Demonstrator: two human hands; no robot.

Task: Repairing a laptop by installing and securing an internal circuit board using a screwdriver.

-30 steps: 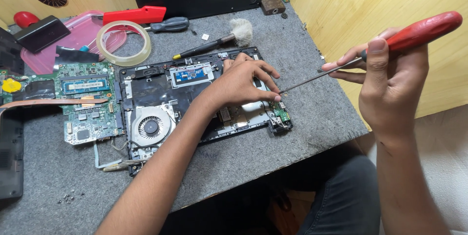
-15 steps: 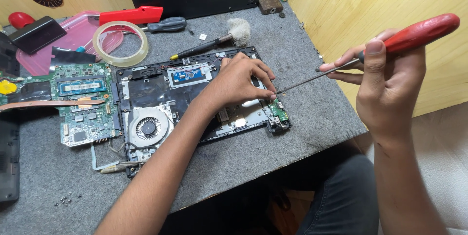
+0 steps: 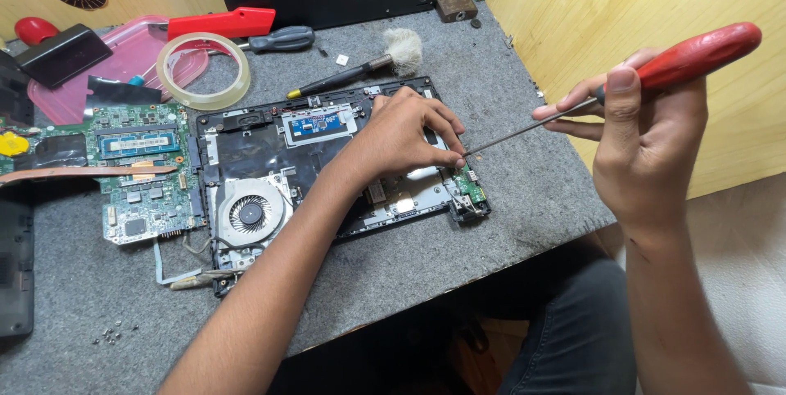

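An opened black laptop base (image 3: 246,145) lies on the grey felt table, with a round cooling fan (image 3: 250,213) at its lower left. My left hand (image 3: 405,137) rests on its right half, fingers curled down onto the parts there. My right hand (image 3: 647,141) is raised to the right of the table and grips a red-handled screwdriver (image 3: 696,55). Its long thin shaft slants down left, and the tip meets my left fingertips near the laptop's right edge. A small green board (image 3: 468,186) sits just below that tip.
A green motherboard (image 3: 139,170) lies left of the laptop. Behind are a tape roll (image 3: 168,76), a pink tray (image 3: 65,84), a red tool (image 3: 221,22), a black-handled screwdriver (image 3: 282,37) and a brush (image 3: 401,49). Loose screws (image 3: 110,334) lie at front left. A yellow wooden wall (image 3: 557,18) bounds the right.
My hands and the screwdriver have barely moved on the laptop. The camera has shifted slightly, so the scene sits a little lower and to the left in view.
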